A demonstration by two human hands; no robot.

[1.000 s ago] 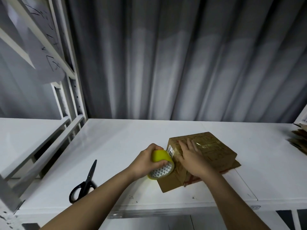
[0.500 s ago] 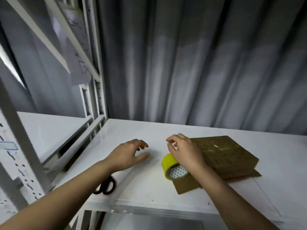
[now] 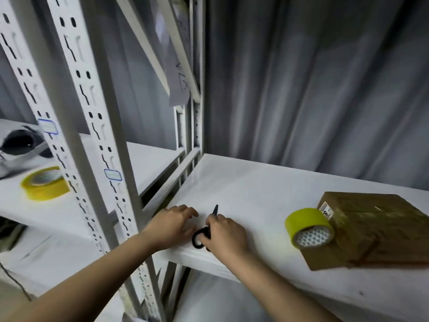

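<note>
Both hands have left the parcel since half a second ago: the right hand (image 3: pixel 226 233) has let go of the tape and crossed to the scissors (image 3: pixel 206 231), and the left hand (image 3: pixel 173 225) has come down beside them.

At the far left of the frame a yellow tape roll (image 3: pixel 45 185) lies flat on a neighbouring white shelf, below a dark, glossy rounded object (image 3: pixel 18 141). Next come the white metal uprights (image 3: pixel 97 135), punched with rows of slots.

At lower centre the left hand rests on the smooth white shelf board (image 3: pixel 255 194), its fingers loosely bent and holding nothing. Whether it touches the scissors cannot be told. Just right of it, the right hand curls its fingers over the black scissors near the board's front edge. One round handle loop shows under the thumb, and the pointed blade tip pokes out past the knuckles.

Further right, well apart from the hands, a second yellow tape roll (image 3: pixel 308 228) stands on its edge, showing its white patterned core. It leans against a flat brown cardboard box (image 3: pixel 376 228) wrapped in shiny clear tape. Grey pleated curtain (image 3: pixel 313 89) hangs behind.
</note>
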